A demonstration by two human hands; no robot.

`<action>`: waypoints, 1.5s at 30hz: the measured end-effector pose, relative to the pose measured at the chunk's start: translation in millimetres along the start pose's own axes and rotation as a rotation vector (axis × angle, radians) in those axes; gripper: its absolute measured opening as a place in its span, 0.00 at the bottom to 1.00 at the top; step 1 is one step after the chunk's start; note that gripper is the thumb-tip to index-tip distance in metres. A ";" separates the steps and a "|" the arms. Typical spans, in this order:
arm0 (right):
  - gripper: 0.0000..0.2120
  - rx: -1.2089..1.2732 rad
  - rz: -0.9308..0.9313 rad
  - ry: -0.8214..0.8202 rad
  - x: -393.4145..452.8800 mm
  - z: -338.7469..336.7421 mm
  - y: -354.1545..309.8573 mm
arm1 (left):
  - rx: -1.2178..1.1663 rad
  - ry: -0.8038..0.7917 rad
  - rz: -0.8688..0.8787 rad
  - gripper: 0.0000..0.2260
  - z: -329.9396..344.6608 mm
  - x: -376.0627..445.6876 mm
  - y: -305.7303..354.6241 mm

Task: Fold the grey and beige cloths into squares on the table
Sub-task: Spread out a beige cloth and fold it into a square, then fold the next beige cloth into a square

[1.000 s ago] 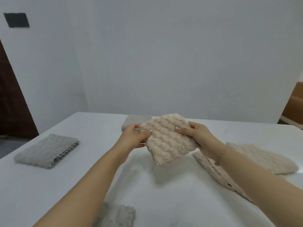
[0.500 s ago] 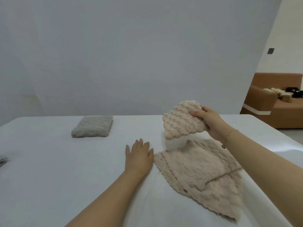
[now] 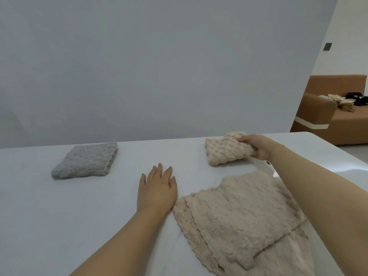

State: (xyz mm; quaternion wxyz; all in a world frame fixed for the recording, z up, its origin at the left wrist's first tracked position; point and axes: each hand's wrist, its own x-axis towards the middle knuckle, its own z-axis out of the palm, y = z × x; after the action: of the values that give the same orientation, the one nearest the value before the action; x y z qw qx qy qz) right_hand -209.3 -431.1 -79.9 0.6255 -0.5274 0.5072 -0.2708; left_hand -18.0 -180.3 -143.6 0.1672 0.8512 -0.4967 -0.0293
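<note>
A folded beige cloth [image 3: 223, 150] lies on the white table [image 3: 59, 216] at the far right. My right hand [image 3: 256, 146] grips its right edge, fingers curled over the top. Flat on the table, my left hand [image 3: 157, 188] rests with its fingers spread, just left of a pile of unfolded beige cloths [image 3: 243, 218]. A folded grey cloth [image 3: 87, 160] lies at the far left of the table, apart from both hands.
The table's far edge runs along a plain grey wall. Its right edge falls away near my right forearm. A brown sofa [image 3: 338, 120] with small items on it stands beyond the table at the right.
My right hand has carried the folded beige cloth away from the left hand and lowered it onto the far right of the table. The left hand let go and came to rest flat.
</note>
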 end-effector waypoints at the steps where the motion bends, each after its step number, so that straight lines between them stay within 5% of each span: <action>1: 0.17 -0.048 0.014 0.035 7.8 -2.1 4.9 | 0.007 -0.003 -0.011 0.23 1.3 2.5 0.1; 7: 0.28 -0.109 -0.079 0.084 22.9 -8.3 5.7 | 0.036 0.000 -0.055 0.23 4.4 13.8 -0.9; 20: 0.31 -0.521 -0.300 0.344 11.7 -10.6 10.7 | 0.039 -0.006 -0.062 0.23 4.8 17.9 2.3; 26: 0.23 -0.711 -0.457 0.162 -64.7 5.9 13.6 | -0.008 -0.006 -0.060 0.22 -0.2 12.5 4.0; 30: 0.18 -0.851 -0.539 0.027 -130.7 20.0 19.2 | -0.193 0.122 0.043 0.16 -11.9 -2.9 6.5; 34: 0.16 -1.009 -0.616 -0.044 -188.7 30.7 34.9 | -0.395 0.058 0.141 0.11 -16.1 -29.0 7.9; 39: 0.21 -1.299 -0.620 0.088 -218.5 42.6 55.8 | -0.953 0.047 -0.075 0.10 -26.3 -53.5 -8.5; 45: 0.10 -1.485 -0.685 0.237 -221.6 49.5 85.1 | -1.127 -0.040 -0.060 0.09 -35.2 -83.5 -14.0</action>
State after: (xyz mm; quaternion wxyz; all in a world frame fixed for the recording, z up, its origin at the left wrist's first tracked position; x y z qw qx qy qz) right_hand -255.5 -193.1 -85.6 -0.0605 -0.8967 0.4281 -0.0946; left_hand -40.9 -93.6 -124.5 0.5856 0.6433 -0.3827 -0.3111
